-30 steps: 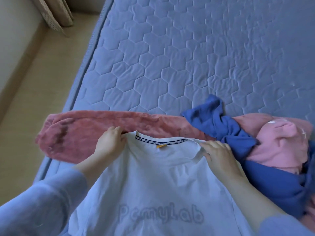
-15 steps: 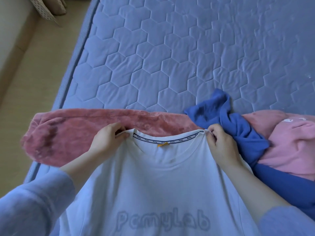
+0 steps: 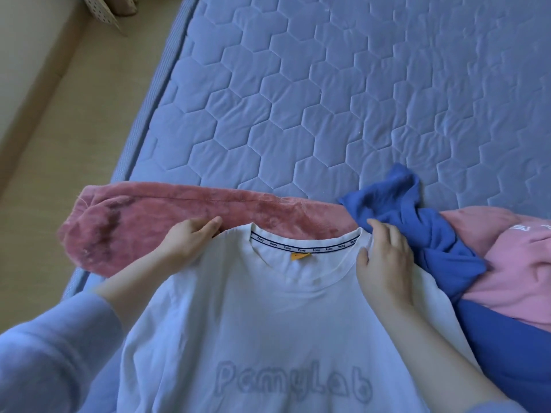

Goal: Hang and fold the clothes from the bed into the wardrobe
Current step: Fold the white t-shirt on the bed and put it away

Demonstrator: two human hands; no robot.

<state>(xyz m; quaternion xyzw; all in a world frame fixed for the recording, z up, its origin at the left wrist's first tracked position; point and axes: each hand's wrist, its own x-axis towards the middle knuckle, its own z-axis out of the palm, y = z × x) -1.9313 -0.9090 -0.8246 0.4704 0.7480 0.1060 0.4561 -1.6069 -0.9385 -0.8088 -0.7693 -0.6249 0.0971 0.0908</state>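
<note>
Both arms wear loose, soft blue-lilac sleeves (image 3: 50, 359), pushed back off the forearms. The hands are bare.

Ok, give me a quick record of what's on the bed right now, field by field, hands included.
surface: blue quilted mattress
being handled: white T-shirt, spread out, collar away from the person, lettering readable
left hand: at one shoulder edge, thumb hidden, grip unclear
right hand: fingers laid flat on the other shoulder
beyond the collar: dusty pink fleece garment, stretched sideways
right side: crumpled blue garment and light pink garment, heaped together
</note>
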